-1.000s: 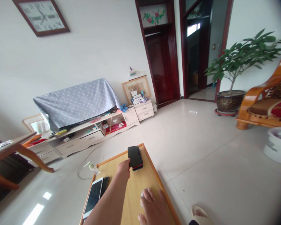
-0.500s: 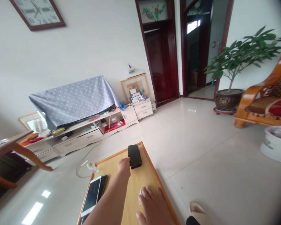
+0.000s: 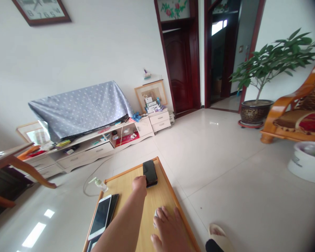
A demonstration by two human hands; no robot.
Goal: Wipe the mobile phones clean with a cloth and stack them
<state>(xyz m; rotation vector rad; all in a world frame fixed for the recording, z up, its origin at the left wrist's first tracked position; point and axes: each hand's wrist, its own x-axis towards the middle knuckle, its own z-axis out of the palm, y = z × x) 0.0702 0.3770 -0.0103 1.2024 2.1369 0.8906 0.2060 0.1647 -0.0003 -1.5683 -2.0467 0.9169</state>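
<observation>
My left hand (image 3: 139,183) reaches to the far end of the small wooden table (image 3: 132,210), its fingers closed at the left edge of a black smartphone (image 3: 149,172). That phone appears to lie on top of another one, mostly hidden beneath it. Nearer to me, my right hand (image 3: 168,224) rests palm down with its fingers spread over a small white thing (image 3: 155,218), mostly covered, whose kind I cannot make out. Along the table's left side a white smartphone (image 3: 100,217) overlaps a black smartphone (image 3: 113,204).
A clear pump bottle (image 3: 99,183) is by the table's far left corner. Beyond it runs a low white cabinet (image 3: 94,153) with a cloth-covered object (image 3: 84,108). On the right are a potted plant (image 3: 256,112), a wooden armchair (image 3: 280,115) and a white tub (image 3: 306,162).
The black smartphone at my left hand has settled squarely over the one beneath, whose red edge no longer shows. My right hand stays on the white thing. The view has shifted slightly.
</observation>
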